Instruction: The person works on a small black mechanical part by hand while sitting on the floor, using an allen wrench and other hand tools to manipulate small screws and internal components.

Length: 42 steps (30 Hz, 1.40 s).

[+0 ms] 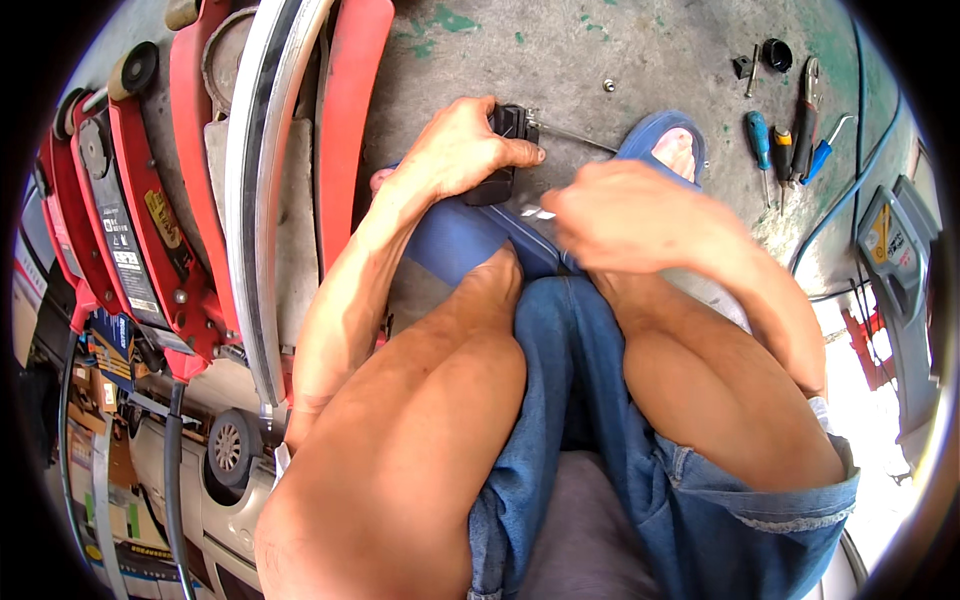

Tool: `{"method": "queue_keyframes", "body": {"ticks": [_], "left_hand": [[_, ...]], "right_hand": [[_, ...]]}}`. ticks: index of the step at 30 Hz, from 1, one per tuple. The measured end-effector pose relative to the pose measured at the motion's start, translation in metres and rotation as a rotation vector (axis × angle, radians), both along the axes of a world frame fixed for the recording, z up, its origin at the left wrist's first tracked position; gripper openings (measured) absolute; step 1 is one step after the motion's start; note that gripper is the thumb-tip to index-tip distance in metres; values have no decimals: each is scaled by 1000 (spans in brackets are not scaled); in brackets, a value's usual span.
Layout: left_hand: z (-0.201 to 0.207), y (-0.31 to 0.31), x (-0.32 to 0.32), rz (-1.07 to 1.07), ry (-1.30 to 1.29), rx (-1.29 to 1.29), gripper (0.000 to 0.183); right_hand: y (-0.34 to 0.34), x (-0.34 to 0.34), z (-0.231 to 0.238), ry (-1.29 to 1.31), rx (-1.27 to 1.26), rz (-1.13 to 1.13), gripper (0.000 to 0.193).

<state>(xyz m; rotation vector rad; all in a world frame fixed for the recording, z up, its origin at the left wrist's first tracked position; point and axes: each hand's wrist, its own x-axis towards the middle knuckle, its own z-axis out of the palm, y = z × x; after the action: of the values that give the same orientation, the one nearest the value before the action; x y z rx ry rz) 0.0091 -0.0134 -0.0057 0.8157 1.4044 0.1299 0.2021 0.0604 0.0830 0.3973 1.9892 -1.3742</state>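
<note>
My left hand (pixel 450 150) is closed around a black blocky part (pixel 512 122), held just above the floor by my left foot. Its exact kind does not show. From its top a thin metal rod (pixel 575 135) runs right toward the blue slipper (pixel 645 130) on my right foot. My right hand (pixel 640 218) is closed and somewhat blurred, close below the rod. A small shiny silver piece (pixel 538 212) shows at its fingertips, too smeared to name. The blue slipper (pixel 455 240) on my left foot lies under the left wrist.
Red floor jacks (pixel 150 220) stand at the left, beside a curved silver-and-black strip (pixel 262 200). To the right lie pliers (pixel 806 110), a blue-handled screwdriver (pixel 758 142), a yellow-and-black screwdriver (pixel 783 150), a blue-handled hook tool (pixel 822 158) and a black cup-shaped part (pixel 777 55). A small nut (pixel 609 86) lies ahead. Blue hose (pixel 850 200) runs along the right.
</note>
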Motion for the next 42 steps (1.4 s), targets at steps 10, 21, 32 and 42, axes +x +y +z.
{"method": "queue_keyframes", "body": {"ticks": [10, 21, 32, 42], "left_hand": [[7, 1, 9, -51, 47, 13, 62], [8, -7, 13, 26, 90, 63, 45], [0, -4, 5, 14, 13, -32, 54], [15, 20, 1, -69, -47, -117, 46]], "right_hand": [[60, 34, -3, 16, 234, -614, 45], [41, 26, -59, -47, 259, -617, 40], [-3, 29, -64, 99, 401, -562, 30], [-19, 29, -71, 114, 531, -551, 20]]}}
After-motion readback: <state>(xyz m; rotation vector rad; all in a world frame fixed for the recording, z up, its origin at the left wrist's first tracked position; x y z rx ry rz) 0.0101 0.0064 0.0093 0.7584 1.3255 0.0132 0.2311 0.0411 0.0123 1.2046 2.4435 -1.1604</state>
